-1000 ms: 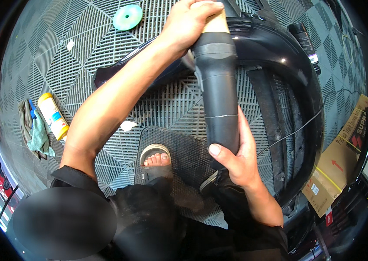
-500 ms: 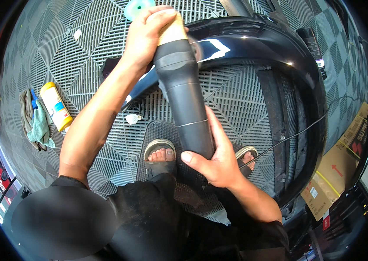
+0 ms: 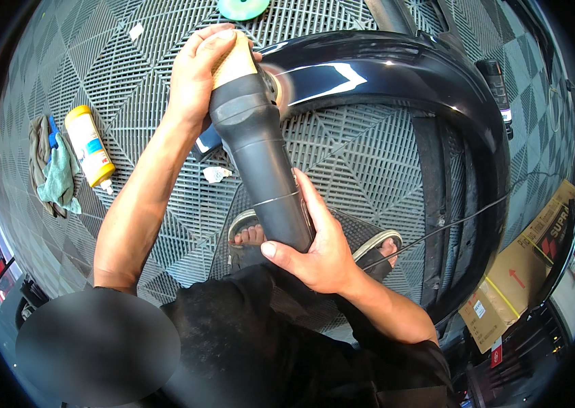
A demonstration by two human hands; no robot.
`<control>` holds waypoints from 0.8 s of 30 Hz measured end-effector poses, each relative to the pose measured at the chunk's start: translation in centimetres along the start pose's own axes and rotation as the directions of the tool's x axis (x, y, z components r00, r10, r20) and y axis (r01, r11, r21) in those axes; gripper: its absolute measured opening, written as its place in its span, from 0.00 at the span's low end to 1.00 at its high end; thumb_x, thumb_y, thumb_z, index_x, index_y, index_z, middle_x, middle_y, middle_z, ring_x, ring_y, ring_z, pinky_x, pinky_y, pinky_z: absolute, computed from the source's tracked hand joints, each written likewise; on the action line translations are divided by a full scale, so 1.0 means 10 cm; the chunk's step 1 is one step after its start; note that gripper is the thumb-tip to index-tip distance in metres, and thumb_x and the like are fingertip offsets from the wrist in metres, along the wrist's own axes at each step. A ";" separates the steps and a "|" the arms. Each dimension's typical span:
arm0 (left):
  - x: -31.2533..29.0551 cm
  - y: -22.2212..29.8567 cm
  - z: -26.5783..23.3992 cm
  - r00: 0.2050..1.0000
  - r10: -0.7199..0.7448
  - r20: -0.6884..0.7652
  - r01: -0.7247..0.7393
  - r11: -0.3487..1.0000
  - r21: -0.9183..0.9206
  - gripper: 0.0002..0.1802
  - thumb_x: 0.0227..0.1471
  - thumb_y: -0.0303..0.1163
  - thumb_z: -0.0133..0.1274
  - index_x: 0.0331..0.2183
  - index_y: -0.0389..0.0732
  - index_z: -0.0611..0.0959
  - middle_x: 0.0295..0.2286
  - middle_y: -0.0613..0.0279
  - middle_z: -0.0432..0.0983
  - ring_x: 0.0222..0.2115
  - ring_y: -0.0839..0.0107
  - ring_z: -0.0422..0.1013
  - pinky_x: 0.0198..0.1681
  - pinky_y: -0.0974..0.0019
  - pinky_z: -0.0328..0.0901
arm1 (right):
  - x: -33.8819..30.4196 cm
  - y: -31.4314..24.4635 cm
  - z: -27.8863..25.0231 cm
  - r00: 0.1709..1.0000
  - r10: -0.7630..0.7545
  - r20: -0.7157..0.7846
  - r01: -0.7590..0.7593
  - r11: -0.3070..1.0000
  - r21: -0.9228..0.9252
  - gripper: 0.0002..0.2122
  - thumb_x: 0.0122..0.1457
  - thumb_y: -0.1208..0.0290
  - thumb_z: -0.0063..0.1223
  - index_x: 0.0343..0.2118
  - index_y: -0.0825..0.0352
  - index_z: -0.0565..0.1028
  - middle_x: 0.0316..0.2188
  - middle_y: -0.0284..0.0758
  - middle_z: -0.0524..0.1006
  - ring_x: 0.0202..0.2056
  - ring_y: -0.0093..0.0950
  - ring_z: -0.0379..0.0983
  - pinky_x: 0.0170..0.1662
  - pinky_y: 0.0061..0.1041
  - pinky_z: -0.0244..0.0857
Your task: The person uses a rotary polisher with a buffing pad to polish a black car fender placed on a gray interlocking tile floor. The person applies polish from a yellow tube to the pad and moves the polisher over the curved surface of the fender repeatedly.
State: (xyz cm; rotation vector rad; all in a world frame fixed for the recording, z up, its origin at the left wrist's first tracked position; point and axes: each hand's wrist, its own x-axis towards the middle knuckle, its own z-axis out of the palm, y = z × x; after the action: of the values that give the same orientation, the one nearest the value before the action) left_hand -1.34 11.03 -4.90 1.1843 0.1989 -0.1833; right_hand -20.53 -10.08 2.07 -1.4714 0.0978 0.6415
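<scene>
Both of my hands hold a black polisher point(image 3: 257, 160) slanted across the middle of the view. My left hand point(image 3: 192, 75) is wrapped over its head, which has a tan cover. At the rear end of the body, my right hand point(image 3: 318, 251) grips it with the thumb on top. The polisher's pad point(image 3: 279, 87), mostly hidden behind the head and blurred at its edge, is at the left part of a glossy dark curved car panel point(image 3: 410, 68). From near my right hand a thin black cord point(image 3: 437, 229) runs off to the right.
A yellow bottle point(image 3: 89, 146) lies left beside grey and teal cloths point(image 3: 59, 173). A green disc point(image 3: 243, 8) is at the top. A black bottle point(image 3: 494, 88) and a cardboard box point(image 3: 512, 279) are at right. My sandalled feet stand on a dark mat over grey grid tiles point(image 3: 349, 146).
The polisher has moved left along the panel and slightly toward me, both hands keeping their grip. More of the glossy surface shows. The whole view has shifted a little.
</scene>
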 end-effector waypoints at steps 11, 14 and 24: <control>-0.29 0.16 -0.29 0.988 -0.047 -0.150 0.062 0.994 0.095 0.26 0.62 0.36 0.56 0.54 0.30 0.72 0.37 0.49 0.81 0.36 0.60 0.82 0.38 0.63 0.78 | 0.03 0.00 0.06 0.980 0.039 0.197 -0.054 0.996 0.074 0.46 0.61 0.73 0.63 0.72 0.77 0.40 0.58 0.45 0.71 0.55 0.34 0.76 0.60 0.37 0.68; -0.24 0.13 -0.24 0.993 -0.012 -0.119 0.022 0.996 0.082 0.26 0.60 0.37 0.58 0.53 0.29 0.73 0.38 0.48 0.81 0.35 0.61 0.82 0.39 0.63 0.78 | 0.02 -0.07 0.05 0.987 0.080 0.142 -0.108 0.973 0.203 0.47 0.58 0.67 0.67 0.71 0.77 0.45 0.55 0.45 0.74 0.55 0.33 0.75 0.60 0.34 0.66; 0.21 0.04 0.41 0.998 0.049 0.047 -0.060 0.962 0.266 0.09 0.62 0.33 0.54 0.37 0.36 0.83 0.34 0.59 0.77 0.36 0.70 0.72 0.41 0.64 0.69 | 0.04 -0.28 -0.30 1.000 0.028 -0.008 -0.027 0.991 0.133 0.44 0.57 0.61 0.68 0.69 0.77 0.54 0.58 0.42 0.69 0.59 0.30 0.67 0.64 0.30 0.58</control>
State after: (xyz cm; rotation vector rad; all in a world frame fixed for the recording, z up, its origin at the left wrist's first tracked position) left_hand 1.07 7.26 -3.56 1.4516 0.1076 -0.1899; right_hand -18.01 -12.65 3.97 -1.3465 0.1662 0.6382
